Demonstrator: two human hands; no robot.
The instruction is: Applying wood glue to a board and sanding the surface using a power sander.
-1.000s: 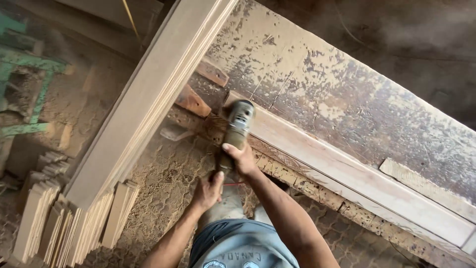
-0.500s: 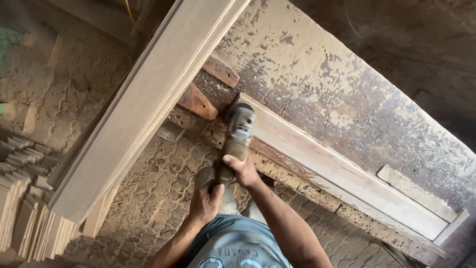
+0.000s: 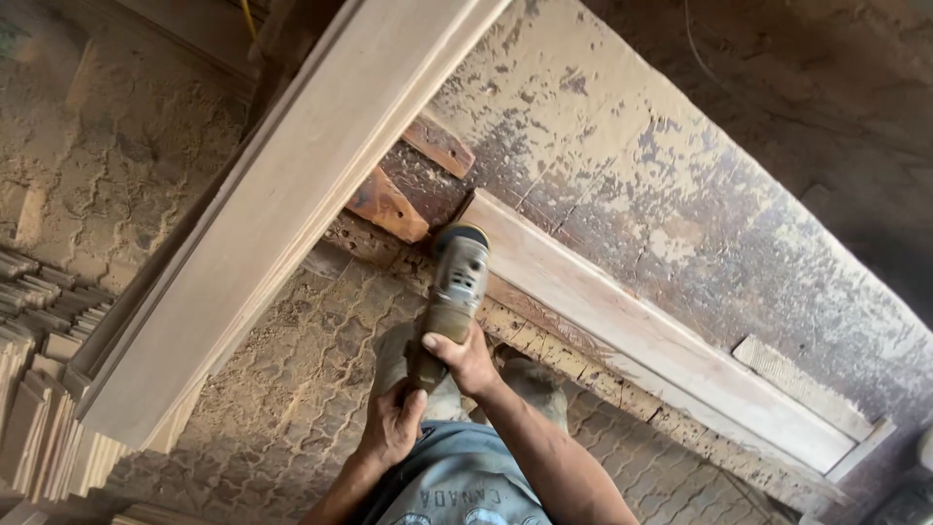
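Since a second ago the grinder (image 3: 455, 292) has slid a little down and left along the plank (image 3: 661, 345), and the view has swung so the green frame at the far left is gone. Off to the left, thin boards (image 3: 44, 399) stand stacked on end on the dusty floor (image 3: 292, 379), and a long beam (image 3: 282, 209) runs diagonally above them from lower left to upper middle. Two reddish blocks (image 3: 389, 204) lie just right of the beam, on the bench (image 3: 622, 165). Left hand (image 3: 394, 428) is wrapped shut around the tail of the grinder, low in the middle. Right hand (image 3: 465, 360) is clamped on the grinder's body just above it, thumb across the top. Its head rests on the near end of the pale plank, at the bench's front edge. That plank stretches away to the lower right along the worn, paint-flecked benchtop, with a short strip (image 3: 797, 384) lying just beyond its far part.
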